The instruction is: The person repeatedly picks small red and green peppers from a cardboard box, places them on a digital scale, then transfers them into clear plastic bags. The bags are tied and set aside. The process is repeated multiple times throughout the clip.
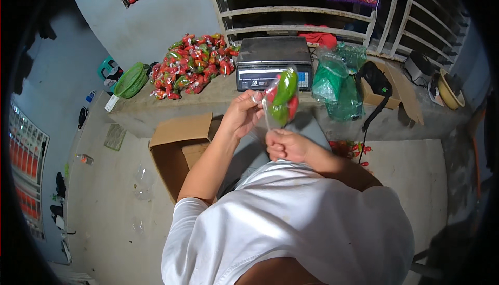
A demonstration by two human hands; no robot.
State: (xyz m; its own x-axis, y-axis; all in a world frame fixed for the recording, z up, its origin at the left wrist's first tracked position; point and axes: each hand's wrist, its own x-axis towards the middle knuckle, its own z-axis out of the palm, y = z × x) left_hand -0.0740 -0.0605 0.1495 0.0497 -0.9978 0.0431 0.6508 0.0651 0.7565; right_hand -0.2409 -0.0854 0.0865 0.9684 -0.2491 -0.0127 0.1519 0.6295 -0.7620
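Here the left hand [240, 112] and right hand [285, 145] both grip a clear bag of peppers [281, 98], the scale [273, 62] at twelve o'clock behind it.

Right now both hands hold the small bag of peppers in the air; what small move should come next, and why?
Probably close the neck: the left hand pinches the top of the clear bag of peppers while the right hand grips its lower end. It looks filled but untied, unlike the finished packs piled beside the scale.

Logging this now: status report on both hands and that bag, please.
Left hand pinches bag top. Right hand grips below. Clear bag of peppers held up before scale. Nothing obstructing.
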